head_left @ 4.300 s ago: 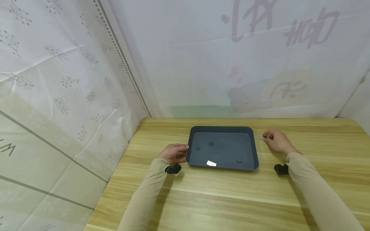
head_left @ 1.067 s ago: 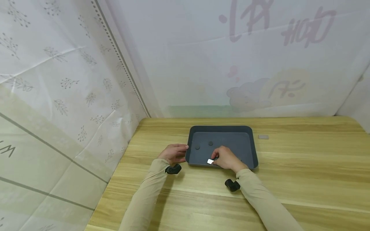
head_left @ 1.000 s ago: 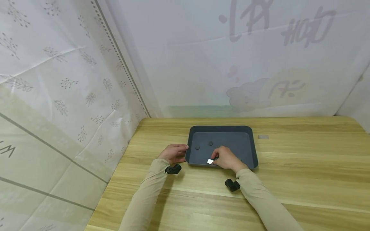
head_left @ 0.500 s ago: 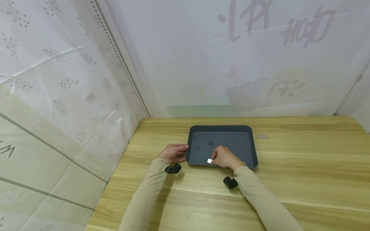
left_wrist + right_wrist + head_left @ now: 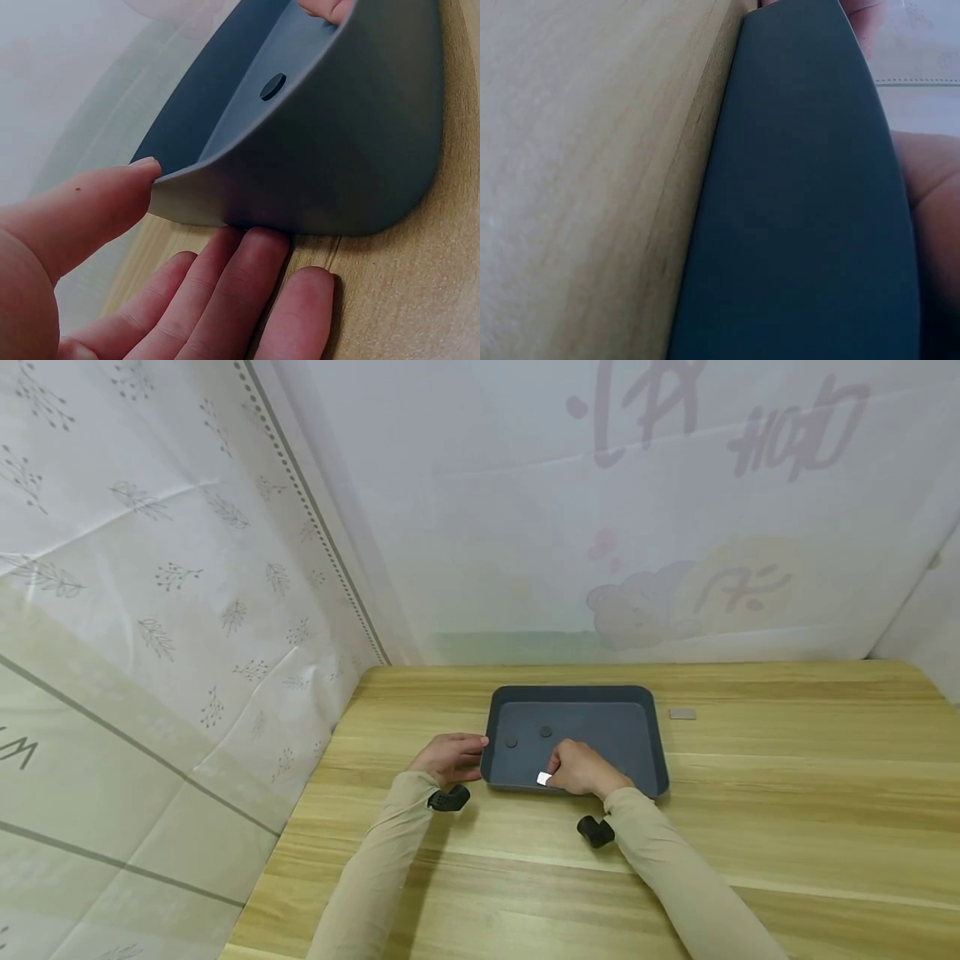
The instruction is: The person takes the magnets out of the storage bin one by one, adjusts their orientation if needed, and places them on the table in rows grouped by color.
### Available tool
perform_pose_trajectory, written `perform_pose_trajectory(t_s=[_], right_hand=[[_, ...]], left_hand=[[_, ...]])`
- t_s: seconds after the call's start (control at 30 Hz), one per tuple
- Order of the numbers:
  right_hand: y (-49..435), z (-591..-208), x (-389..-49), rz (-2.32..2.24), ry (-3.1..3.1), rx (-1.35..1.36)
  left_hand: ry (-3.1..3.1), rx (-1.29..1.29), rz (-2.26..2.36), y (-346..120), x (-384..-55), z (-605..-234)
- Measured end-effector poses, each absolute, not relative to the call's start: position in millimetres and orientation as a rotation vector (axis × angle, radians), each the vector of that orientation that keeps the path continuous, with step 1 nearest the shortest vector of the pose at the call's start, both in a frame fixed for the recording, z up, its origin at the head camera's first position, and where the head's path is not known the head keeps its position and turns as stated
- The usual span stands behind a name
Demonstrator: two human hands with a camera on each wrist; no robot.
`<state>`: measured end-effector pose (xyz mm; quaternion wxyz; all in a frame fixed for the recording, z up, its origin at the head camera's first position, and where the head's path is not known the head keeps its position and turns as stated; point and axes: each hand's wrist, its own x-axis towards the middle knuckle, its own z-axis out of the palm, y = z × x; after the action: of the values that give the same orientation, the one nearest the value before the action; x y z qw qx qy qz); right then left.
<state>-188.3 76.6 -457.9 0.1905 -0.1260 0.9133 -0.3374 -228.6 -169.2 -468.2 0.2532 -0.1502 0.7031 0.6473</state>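
A dark grey rectangular tray [image 5: 600, 714] lies on the wooden table. Inside it, at the near wall, my right hand [image 5: 587, 768] pinches a small flat rectangular piece [image 5: 544, 778] that shines bright white. The right wrist view shows only the tray's outer wall [image 5: 802, 180] with part of this hand behind it. At the tray's left side is my left hand [image 5: 450, 756], its thumb tip at the rim and its extended fingers [image 5: 251, 259] by the foot of the wall. Two dark round discs, one left [image 5: 512, 742] and one further right [image 5: 546, 732], lie on the tray floor.
A grey flat rectangular piece [image 5: 682, 714] rests on the table [image 5: 810, 793] just right of the tray. Patterned white cloth [image 5: 517, 527] hangs along the table's back and left edges. The right hand covers most of the tray's near right floor.
Earlier, my right hand held the grey rectangular piece right of the tray; that piece now lies there released. The hand moved left into the tray to the white piece. Left hand stays put.
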Motion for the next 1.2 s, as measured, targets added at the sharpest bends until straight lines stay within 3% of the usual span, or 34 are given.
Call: perform_pose_trajectory(t_s=[1.2], right_hand=[[83.0,-466.1,-183.0,-1.028,2.593,-0.441]], left_hand=[[1.921,-0.392,1.744,-170.6,-228.9,-469.9]])
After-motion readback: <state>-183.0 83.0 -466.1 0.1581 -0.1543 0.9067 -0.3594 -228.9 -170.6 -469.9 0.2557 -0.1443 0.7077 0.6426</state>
